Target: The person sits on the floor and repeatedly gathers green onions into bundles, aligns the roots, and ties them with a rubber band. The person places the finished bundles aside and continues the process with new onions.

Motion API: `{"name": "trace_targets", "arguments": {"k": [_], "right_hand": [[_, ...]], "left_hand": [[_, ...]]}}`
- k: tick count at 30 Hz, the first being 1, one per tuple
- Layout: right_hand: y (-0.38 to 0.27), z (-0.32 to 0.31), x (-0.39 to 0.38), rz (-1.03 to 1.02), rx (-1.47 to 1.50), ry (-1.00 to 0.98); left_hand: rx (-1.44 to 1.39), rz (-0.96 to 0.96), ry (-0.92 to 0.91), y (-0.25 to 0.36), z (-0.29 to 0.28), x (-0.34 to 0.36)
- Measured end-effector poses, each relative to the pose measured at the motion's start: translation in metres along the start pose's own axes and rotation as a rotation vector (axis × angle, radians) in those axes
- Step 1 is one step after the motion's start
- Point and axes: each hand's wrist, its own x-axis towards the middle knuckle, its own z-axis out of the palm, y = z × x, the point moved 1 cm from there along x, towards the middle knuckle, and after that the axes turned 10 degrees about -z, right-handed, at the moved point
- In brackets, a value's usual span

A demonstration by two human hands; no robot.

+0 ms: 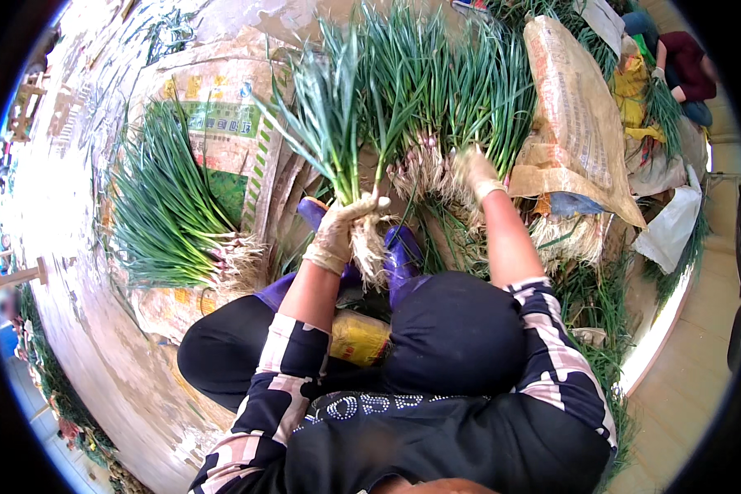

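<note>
My left hand (337, 233), in a pale glove, is closed around a bunch of green garlic (343, 156). Its long leaves point away from me, and white roots dangle below my fingers. To the right, my gloved right hand (478, 174) is at the root end of a large heap of green garlic (449, 90); motion smears its fingers, so their grip is unclear. Pinkish bulbs and pale roots (420, 169) face me along the heap's near side. Further left, a separate pile of green garlic (165, 206) lies with its roots toward my legs.
Printed woven sacking (230, 90) lies under the left pile. A tan woven sack (576, 115) covers more plants on the right. My purple boots (403, 255) stand between the piles. Loose green leaves (589, 300) litter the right side. Another person (685, 70) is at the upper right.
</note>
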Motion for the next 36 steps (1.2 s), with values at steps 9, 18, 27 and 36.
{"name": "trace_targets", "arguments": {"k": [9,18,27,36], "right_hand": [[-0.165,-0.054,-0.017,-0.004,1.434,0.073],[-0.188,-0.007,0.003,-0.117,1.455,-0.006],[-0.119,0.000,0.010,-0.004,0.602,-0.278],[-0.076,-0.045,-0.020,0.419,-0.107,0.348]], "left_hand": [[-0.294,0.035,-0.435,-0.009,-0.044,-0.001],[-0.228,0.013,-0.290,-0.013,-0.035,0.004],[-0.214,0.142,-0.344,-0.021,-0.020,0.010],[-0.201,-0.189,-0.276,-0.014,-0.055,0.012]]}}
